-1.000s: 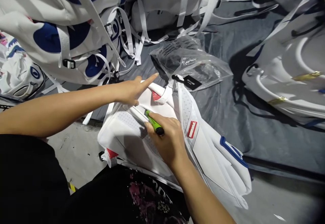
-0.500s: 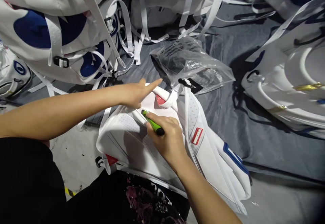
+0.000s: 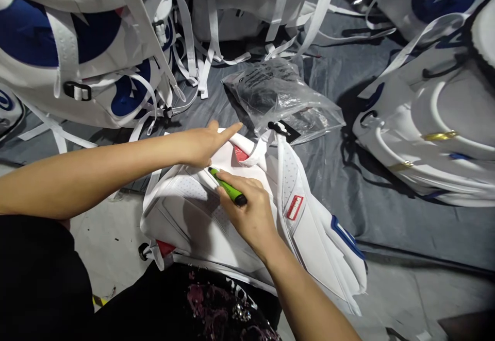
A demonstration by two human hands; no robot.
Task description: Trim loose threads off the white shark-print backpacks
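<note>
A white backpack [image 3: 240, 251] lies across my lap with its strap side up, showing perforated mesh panels, red patches and a blue-trimmed part at the right. My right hand [image 3: 249, 212] grips a green marker [image 3: 231, 187] with black ends. Its tip points up and left and reaches the seam area just below my left hand. My left hand [image 3: 211, 142] rests on the backpack's upper edge, index finger stretched to the right and some fingers hidden underneath. A shoulder strap [image 3: 296, 186] with a red label runs down the right side.
Beyond the backpack lies a clear plastic bag [image 3: 286, 91] on the grey sheet [image 3: 402, 227]. Several white backpacks with blue markings stand around: one at the left [image 3: 88, 37], another at the right [image 3: 421, 140]. Loose white straps [image 3: 211, 68] dangle among them.
The whole scene has shifted slightly left as the head view turned right. Both hands and the green marker keep nearly the same place on the backpack.
</note>
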